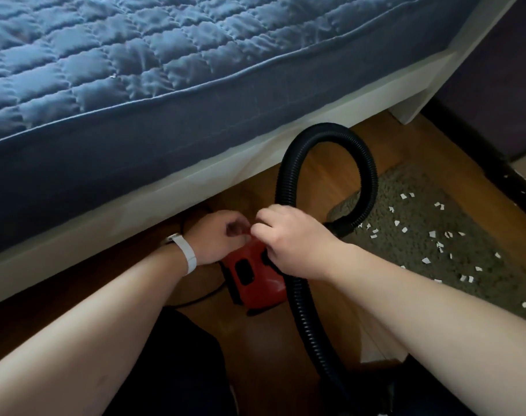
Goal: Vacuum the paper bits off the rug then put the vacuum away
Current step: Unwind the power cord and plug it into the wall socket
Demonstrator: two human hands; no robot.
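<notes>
Fingers of both hands are curled and meet fingertip to fingertip at frame centre; whether they grasp anything cannot be determined. The left hand (218, 237) carries one white wristband (189, 255); the right hand (291, 238) lies over one red vacuum (252, 282) on the wood floor (264, 349). One black ribbed hose (373, 175) loops above. At right, one grey rug (430, 193) holds roughly thirty white paper bits (432, 234). One blue quilted mattress (135, 70) fills the upper left.

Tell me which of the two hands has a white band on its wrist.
The left hand: a white band circles its wrist, while the right hand has a bare wrist.
</notes>
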